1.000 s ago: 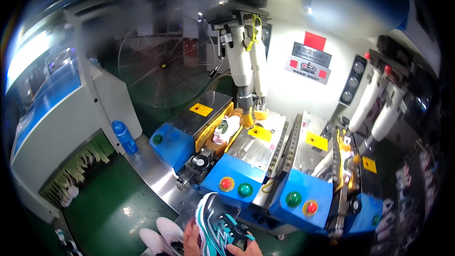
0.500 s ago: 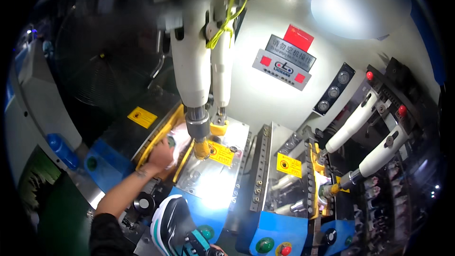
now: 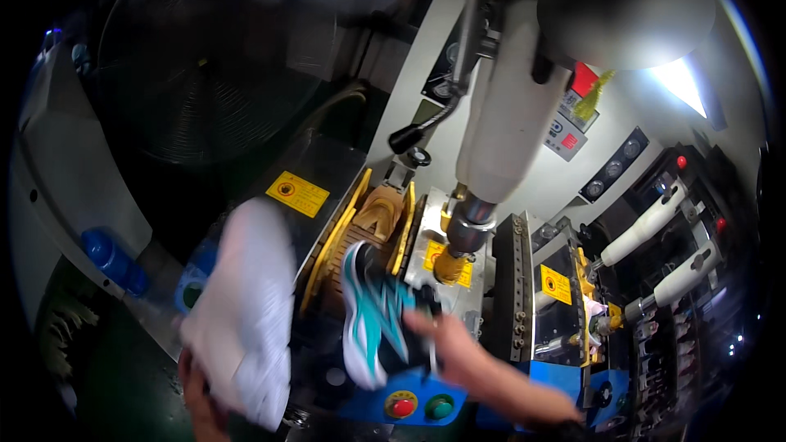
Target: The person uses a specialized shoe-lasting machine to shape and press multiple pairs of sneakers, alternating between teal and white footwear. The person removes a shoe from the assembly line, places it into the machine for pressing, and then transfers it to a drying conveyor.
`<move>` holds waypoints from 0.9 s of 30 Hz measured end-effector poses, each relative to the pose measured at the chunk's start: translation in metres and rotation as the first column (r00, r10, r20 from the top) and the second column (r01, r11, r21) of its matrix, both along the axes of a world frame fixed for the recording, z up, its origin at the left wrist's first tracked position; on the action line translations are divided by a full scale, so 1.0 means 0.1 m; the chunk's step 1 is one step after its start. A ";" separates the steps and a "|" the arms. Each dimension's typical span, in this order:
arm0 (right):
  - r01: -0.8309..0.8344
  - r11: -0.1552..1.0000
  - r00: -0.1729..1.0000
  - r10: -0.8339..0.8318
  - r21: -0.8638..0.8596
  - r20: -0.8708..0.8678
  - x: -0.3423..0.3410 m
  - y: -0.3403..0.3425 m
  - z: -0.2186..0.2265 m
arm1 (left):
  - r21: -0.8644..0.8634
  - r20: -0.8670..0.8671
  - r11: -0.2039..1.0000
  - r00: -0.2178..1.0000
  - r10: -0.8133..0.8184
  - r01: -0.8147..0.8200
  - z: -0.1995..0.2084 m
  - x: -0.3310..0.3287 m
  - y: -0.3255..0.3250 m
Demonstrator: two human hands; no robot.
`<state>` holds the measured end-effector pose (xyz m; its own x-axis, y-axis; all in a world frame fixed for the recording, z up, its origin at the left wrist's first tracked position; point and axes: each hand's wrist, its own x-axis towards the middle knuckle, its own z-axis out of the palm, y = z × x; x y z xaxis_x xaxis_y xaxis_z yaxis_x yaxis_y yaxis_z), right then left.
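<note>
My left hand (image 3: 196, 397) grips a pale white-pink shoe (image 3: 254, 319) from below, its sole side turned toward me and smeared by motion. Most of the left fingers are hidden behind the shoe. In my right hand (image 3: 450, 344) is a black, teal and white sneaker (image 3: 381, 311), held by its upper with the toe pointing away. This sneaker hangs at the near end of the press cradle (image 3: 379, 213), between yellow side pads (image 3: 332, 250). A brown toe-shaped block sits at the cradle's far end.
A white press arm with a yellow-tipped plunger (image 3: 450, 266) stands just right of the cradle. Red (image 3: 401, 406) and green (image 3: 440, 408) buttons sit on the blue front panel. A second press station (image 3: 589, 303) is at right, a blue bottle (image 3: 110, 260) at left.
My left hand has left the cradle, bringing the pale shoe out toward the lower left. My right hand has come into view, carrying the black and teal sneaker up to the cradle.
</note>
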<state>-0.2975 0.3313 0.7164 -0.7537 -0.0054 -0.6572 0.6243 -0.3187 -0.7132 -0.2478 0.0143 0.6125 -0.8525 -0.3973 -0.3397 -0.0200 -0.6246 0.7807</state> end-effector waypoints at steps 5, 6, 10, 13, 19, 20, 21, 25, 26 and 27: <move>0.133 0.875 0.990 -0.095 0.465 -0.106 -1.46 0.27 -0.41 | -0.027 0.180 0.997 0.981 0.076 -0.073 -0.20 0.75 -0.15; 0.138 0.715 0.982 -0.008 0.686 -0.189 -1.65 0.11 -0.71 | -0.053 0.205 0.993 0.972 0.113 -0.104 -0.24 0.83 -0.20; 0.393 0.250 0.885 0.156 0.885 -0.438 -1.69 -0.34 -1.51 | -0.114 0.261 0.985 0.953 0.152 -0.126 -0.38 1.03 -0.27; 0.392 0.282 0.884 0.147 0.876 -0.443 -1.67 -0.09 -1.53 | -0.124 0.296 0.987 0.946 0.134 -0.101 -0.45 1.13 -0.24; 0.201 0.276 0.950 0.179 0.940 -0.255 -1.62 -0.01 -1.30 | -0.146 0.222 0.986 0.969 0.106 -0.074 -0.28 1.25 -0.11; 0.204 0.285 0.931 0.241 0.937 -0.276 -1.58 0.11 -1.20 | -0.156 0.185 0.984 0.976 0.111 -0.082 -0.24 1.32 -0.10; 0.193 0.293 0.911 0.301 0.936 -0.282 -1.51 0.21 -1.17 | -0.157 0.157 0.984 0.981 0.110 -0.085 -0.20 1.38 -0.08; 0.327 0.092 0.499 0.828 0.941 -0.254 -0.39 -0.13 -0.68 | -0.630 0.008 0.768 0.989 0.149 -0.111 -0.10 1.86 -0.08; 0.429 0.044 0.325 0.924 0.902 -0.200 0.04 -0.08 -0.52 | -0.902 -0.053 0.420 0.991 0.120 -0.099 -0.11 1.98 -0.02; 0.376 0.146 0.267 0.929 0.915 -0.258 0.49 0.01 -0.48 | -0.971 -0.117 0.202 0.990 0.081 -0.131 -0.08 2.12 0.04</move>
